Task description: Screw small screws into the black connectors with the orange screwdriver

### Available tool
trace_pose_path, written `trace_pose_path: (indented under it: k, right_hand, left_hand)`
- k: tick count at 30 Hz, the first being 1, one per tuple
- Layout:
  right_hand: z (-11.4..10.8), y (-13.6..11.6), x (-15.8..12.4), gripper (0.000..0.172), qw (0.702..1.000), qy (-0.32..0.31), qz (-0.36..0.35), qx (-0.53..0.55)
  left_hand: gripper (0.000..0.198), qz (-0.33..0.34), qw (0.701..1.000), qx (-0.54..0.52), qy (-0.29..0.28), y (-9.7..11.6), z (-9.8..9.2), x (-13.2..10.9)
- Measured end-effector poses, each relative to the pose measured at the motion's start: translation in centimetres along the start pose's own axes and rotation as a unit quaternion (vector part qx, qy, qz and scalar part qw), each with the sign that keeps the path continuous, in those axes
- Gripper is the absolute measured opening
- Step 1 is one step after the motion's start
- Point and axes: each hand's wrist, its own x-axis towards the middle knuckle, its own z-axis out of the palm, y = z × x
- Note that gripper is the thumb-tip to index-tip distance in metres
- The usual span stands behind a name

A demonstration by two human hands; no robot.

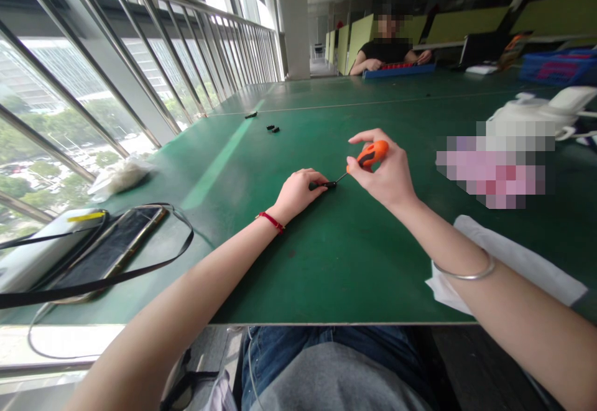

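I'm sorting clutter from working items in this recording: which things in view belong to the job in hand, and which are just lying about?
In the job:
Orange-handled screwdriver, in the right grip
Small black part, held by the left grip

Apparently lying about:
Phone
Crumpled plastic bag
White paper
Black pieces farther off, untouched; role unclear

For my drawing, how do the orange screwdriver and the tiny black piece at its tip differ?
The screwdriver shows bright orange; the black piece looks dark all over. The screwdriver is bigger than the black piece. The screwdriver slants upward in the right hand; the black piece sits lower, at the left hand. Hands touch both.
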Motion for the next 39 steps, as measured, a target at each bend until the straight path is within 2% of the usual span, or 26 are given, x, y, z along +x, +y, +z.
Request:
trace_pose_path:
  k: [2,3,6,9,12,13,16,19,22,23,26,28,29,32,33,36,38,39]
  right_hand:
    - [0.0,0.02,0.0,0.033,1.0,0.011,-0.005,0.003]
    - [-0.01,0.02,0.01,0.035,1.0,0.006,-0.001,0.006]
    - [-0.04,-0.06,0.03,0.016,0.999,-0.025,0.023,0.002]
    - [-0.02,-0.13,0.02,0.01,1.0,-0.02,0.011,-0.006]
    - [0.02,-0.09,0.0,0.034,1.0,0.008,-0.006,0.0]
    - [0.02,-0.07,0.0,0.035,1.0,0.008,-0.002,0.003]
    - [-0.07,-0.09,0.03,0.016,1.0,-0.011,0.018,0.004]
    - [-0.11,-0.17,0.05,0.009,1.0,-0.007,0.005,-0.003]
    - [-0.05,-0.17,0.05,0.032,1.0,0.006,-0.002,0.004]
    - [-0.02,-0.16,0.05,0.033,1.0,0.002,0.006,0.006]
    - [0.01,-0.16,0.06,0.016,0.999,-0.028,0.04,-0.003]
    - [0.01,-0.16,0.05,0.011,0.999,-0.029,0.032,-0.009]
    - [0.01,-0.15,0.04,0.013,1.0,-0.022,0.019,-0.008]
    - [0.02,-0.11,0.01,0.035,1.0,0.001,-0.001,-0.001]
    - [0.01,-0.11,0.01,0.034,1.0,-0.004,0.006,-0.001]
    - [-0.06,-0.18,0.01,0.013,0.999,-0.02,0.026,-0.008]
    - [-0.1,-0.23,0.04,0.008,1.0,-0.013,0.016,-0.014]
    - [-0.11,-0.25,0.05,0.012,1.0,-0.003,0.007,-0.014]
  left_hand:
    - [0.016,0.001,1.0,0.0,-0.001,-0.03,0.01,0.01]
    - [0.016,0.0,1.0,0.0,-0.002,-0.04,0.01,0.01]
    - [0.016,-0.003,1.0,0.001,0.0,-0.04,0.02,0.0]
    - [0.016,-0.001,1.0,0.0,0.001,-0.03,0.0,0.0]
    - [0.016,0.002,1.0,0.001,-0.001,0.0,-0.02,-0.01]
    - [0.016,0.001,1.0,0.001,-0.002,0.01,-0.02,-0.01]
    - [0.016,-0.005,1.0,0.0,-0.003,0.01,-0.01,0.0]
    - [0.016,-0.005,1.0,0.001,-0.002,-0.03,0.03,0.0]
    - [0.016,-0.001,1.0,0.001,0.001,-0.04,0.06,-0.01]
    - [0.016,-0.001,1.0,0.001,0.001,-0.03,0.07,-0.02]
    - [0.016,-0.004,1.0,0.0,0.003,0.01,0.09,-0.04]
    - [0.016,-0.003,1.0,0.0,0.004,0.01,0.1,-0.03]
    - [0.016,-0.001,1.0,-0.001,0.004,0.0,0.1,-0.02]
    - [0.016,0.003,1.0,-0.001,0.002,-0.07,0.1,0.02]
    - [0.016,0.002,1.0,0.0,0.002,-0.09,0.1,0.03]
    - [0.016,-0.003,1.0,0.003,0.0,-0.12,0.09,0.03]
    - [0.016,-0.003,1.0,0.002,-0.001,-0.11,0.06,0.03]
    - [0.016,-0.001,1.0,0.002,-0.002,-0.1,0.05,0.03]
